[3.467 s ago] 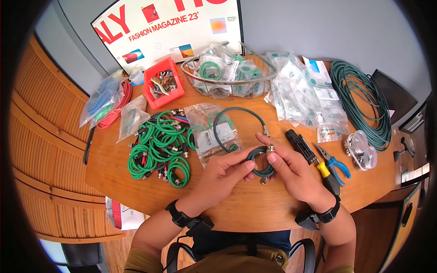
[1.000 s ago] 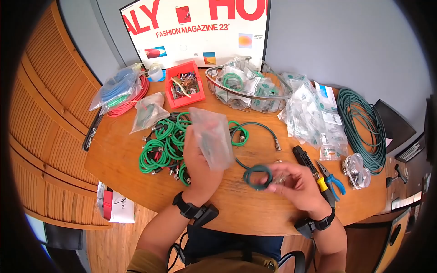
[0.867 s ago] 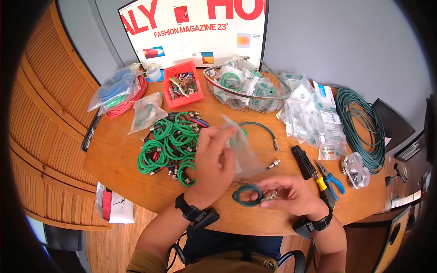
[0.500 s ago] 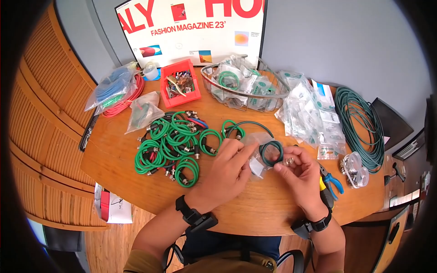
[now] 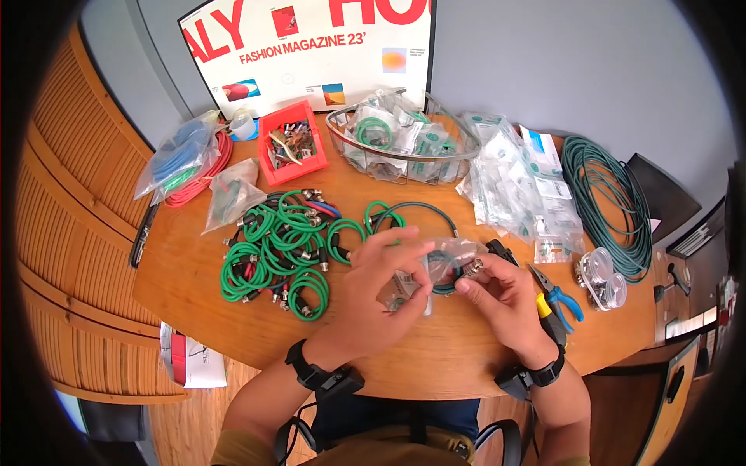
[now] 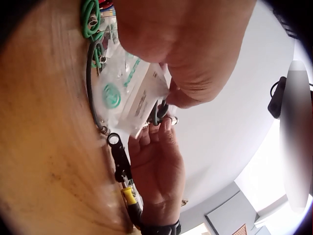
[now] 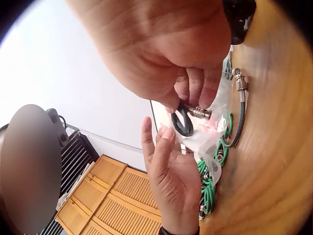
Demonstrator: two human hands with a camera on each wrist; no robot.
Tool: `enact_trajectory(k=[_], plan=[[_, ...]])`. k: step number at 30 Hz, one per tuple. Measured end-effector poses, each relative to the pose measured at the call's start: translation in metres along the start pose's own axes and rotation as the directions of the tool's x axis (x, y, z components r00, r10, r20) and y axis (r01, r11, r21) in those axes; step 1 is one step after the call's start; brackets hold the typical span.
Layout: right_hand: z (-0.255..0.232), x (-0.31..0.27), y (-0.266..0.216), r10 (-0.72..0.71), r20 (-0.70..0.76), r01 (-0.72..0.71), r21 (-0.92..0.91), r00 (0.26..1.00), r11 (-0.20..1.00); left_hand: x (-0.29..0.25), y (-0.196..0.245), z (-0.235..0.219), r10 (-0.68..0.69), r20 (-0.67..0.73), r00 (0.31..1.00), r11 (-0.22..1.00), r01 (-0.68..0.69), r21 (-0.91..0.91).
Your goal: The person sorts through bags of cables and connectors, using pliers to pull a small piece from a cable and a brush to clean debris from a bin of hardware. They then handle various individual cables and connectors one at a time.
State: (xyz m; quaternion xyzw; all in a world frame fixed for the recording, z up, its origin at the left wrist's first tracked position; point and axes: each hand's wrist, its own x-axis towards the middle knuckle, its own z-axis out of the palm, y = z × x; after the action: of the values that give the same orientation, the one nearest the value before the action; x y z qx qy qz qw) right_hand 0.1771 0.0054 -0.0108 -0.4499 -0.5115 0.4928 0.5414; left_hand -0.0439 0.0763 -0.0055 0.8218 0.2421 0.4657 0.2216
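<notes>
My right hand (image 5: 509, 303) pinches a small coil of dark green coaxial cable (image 7: 185, 126) close to its silver BNC connector (image 5: 473, 267). Around this coil lies a clear plastic zip bag (image 6: 110, 83) with a white label and a green print, overlapping it in the head view. My left hand (image 5: 373, 287) pinches the bag's near side between thumb and forefinger, its other fingers spread. Behind the hands, another dark green cable (image 5: 423, 206) arcs over the table. A pile of bright green coiled cables (image 5: 284, 233) lies left of my left hand.
A cable stripper (image 6: 117, 154), blue-handled pliers (image 5: 566, 299) and a tub of connectors (image 5: 602, 283) lie at right. Farther back stand a red bin (image 5: 322, 159), a wire basket (image 5: 404, 155), flat plastic bags (image 5: 497, 186) and a big cable coil (image 5: 645, 233).
The left hand has picked the plastic bag up off the table and brought it right to the coiled cable in the right hand. The coil now sits at the bag, which overlaps it.
</notes>
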Motion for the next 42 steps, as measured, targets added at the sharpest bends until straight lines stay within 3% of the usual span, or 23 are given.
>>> enact_trajectory(k=[2, 3, 5, 6, 8, 9, 11, 13, 15, 16, 18, 23, 28, 30, 32, 33, 35, 37, 39, 42], plan=[[-0.001, -0.001, 0.001, 0.007, -0.017, -0.007, 0.008, 1.000, 1.000, -0.004, -0.005, 0.002, -0.062, 0.091, 0.994, 0.977, 0.079, -0.198], [-0.001, -0.002, 0.004, -0.022, -0.022, 0.023, 0.048, 1.000, 0.999, -0.005, -0.003, 0.001, -0.063, 0.095, 0.994, 0.976, 0.081, -0.201], [-0.001, -0.002, 0.006, -0.050, -0.032, 0.053, 0.090, 0.998, 0.995, -0.005, 0.003, -0.003, -0.241, 0.299, 0.923, 0.826, 0.357, -0.437], [0.000, -0.002, 0.004, -0.011, -0.037, 0.016, 0.152, 0.999, 0.988, -0.006, 0.001, -0.001, -0.240, 0.305, 0.922, 0.825, 0.359, -0.436], [0.001, -0.001, 0.005, 0.028, -0.049, -0.017, 0.217, 0.998, 0.976, -0.008, -0.006, 0.006, -0.198, 0.218, 0.956, 0.668, 0.294, -0.684], [0.001, -0.001, 0.008, 0.017, -0.030, -0.010, 0.224, 0.999, 0.975, -0.006, -0.004, 0.007, -0.194, 0.228, 0.954, 0.666, 0.299, -0.683], [0.000, -0.001, 0.009, 0.006, -0.027, 0.001, 0.238, 1.000, 0.971, -0.001, 0.003, 0.008, -0.477, 0.157, 0.865, 0.491, 0.410, -0.769], [-0.001, 0.001, 0.005, 0.029, -0.042, -0.015, 0.290, 0.999, 0.957, -0.002, -0.001, 0.010, -0.480, 0.150, 0.864, 0.515, 0.416, -0.749], [-0.002, 0.002, 0.005, 0.017, -0.071, 0.007, 0.326, 0.997, 0.945, -0.001, -0.003, 0.007, -0.536, 0.362, 0.762, 0.409, 0.610, -0.679], [-0.004, 0.002, 0.009, -0.012, -0.048, 0.025, 0.279, 0.999, 0.960, -0.003, -0.004, 0.006, -0.532, 0.373, 0.760, 0.410, 0.617, -0.672], [-0.005, 0.001, 0.010, -0.041, -0.031, 0.047, 0.233, 0.999, 0.971, -0.007, -0.008, 0.005, -0.540, 0.621, 0.568, 0.126, 0.784, -0.608], [0.001, -0.002, 0.001, 0.002, -0.061, 0.001, 0.059, 0.998, 0.998, -0.005, -0.003, 0.008, -0.542, 0.568, 0.620, 0.158, 0.739, -0.655], [0.001, -0.002, 0.002, 0.036, -0.053, -0.031, 0.088, 0.998, 0.996, -0.007, -0.004, 0.009, -0.560, 0.533, 0.635, 0.173, 0.718, -0.674], [0.000, -0.003, 0.002, 0.067, -0.034, -0.063, 0.107, 0.997, 0.992, -0.007, -0.005, 0.009, -0.557, 0.520, 0.648, 0.247, 0.726, -0.642], [0.000, -0.004, 0.001, -0.043, -0.009, 0.041, -0.123, 0.999, 0.992, -0.009, -0.005, 0.011, -0.533, 0.539, 0.652, 0.289, 0.739, -0.608], [0.000, -0.003, 0.002, -0.042, -0.007, 0.041, -0.122, 0.999, 0.992, -0.010, -0.005, 0.012, -0.509, 0.560, 0.654, 0.331, 0.749, -0.574], [-0.001, 0.002, 0.003, -0.357, 0.117, 0.375, -0.352, 0.927, 0.858, -0.010, -0.004, 0.013, -0.524, 0.551, 0.650, 0.326, 0.750, -0.576], [0.000, 0.003, -0.002, -0.367, 0.139, 0.392, -0.382, 0.920, 0.837, -0.010, -0.005, 0.012, -0.541, 0.536, 0.648, 0.323, 0.749, -0.579], [0.001, 0.003, -0.005, -0.378, 0.163, 0.411, -0.411, 0.911, 0.814, -0.008, -0.006, 0.009, -0.581, 0.533, 0.616, 0.231, 0.752, -0.617], [0.004, -0.003, -0.006, -0.278, 0.126, 0.304, -0.337, 0.952, 0.891, -0.012, -0.009, 0.008, -0.573, 0.520, 0.633, 0.256, 0.742, -0.620]])
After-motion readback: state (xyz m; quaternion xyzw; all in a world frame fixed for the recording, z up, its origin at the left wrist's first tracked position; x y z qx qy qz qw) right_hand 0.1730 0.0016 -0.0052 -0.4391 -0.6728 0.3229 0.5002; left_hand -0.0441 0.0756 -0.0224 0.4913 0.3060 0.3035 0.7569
